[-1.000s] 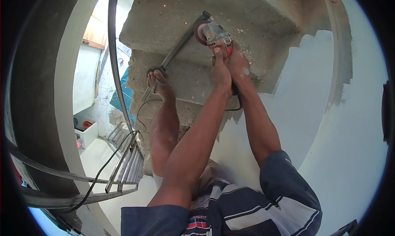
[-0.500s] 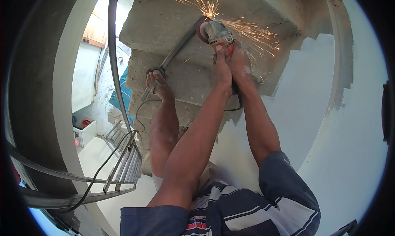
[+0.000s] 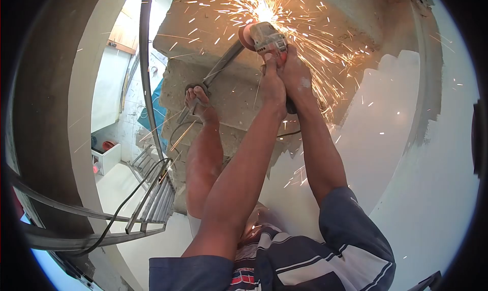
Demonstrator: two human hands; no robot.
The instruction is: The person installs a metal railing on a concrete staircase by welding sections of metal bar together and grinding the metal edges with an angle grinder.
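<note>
My left hand (image 3: 273, 85) and my right hand (image 3: 296, 75) are both closed around the body of an angle grinder (image 3: 269, 38). Its reddish disc (image 3: 247, 36) is at the upper end of a dark metal bar (image 3: 223, 63). A bright burst of sparks (image 3: 265, 10) comes from there and hides the contact point. The bar lies slanted across concrete steps (image 3: 208, 24). My sandalled foot (image 3: 197, 95) rests on the bar's lower part. A black cord (image 3: 290, 133) trails from below the grinder.
Curved metal railing bars (image 3: 145, 62) run down the left side, above a drop to a lower floor. A metal ladder (image 3: 157, 202) leans there, with a black cable (image 3: 119, 215) looped over the rails. A partly painted white wall (image 3: 381, 108) borders the steps on the right.
The sparks have grown much larger and brighter, spreading up and to the right across the steps. The view has shifted slightly, while both hands keep their hold on the grinder.
</note>
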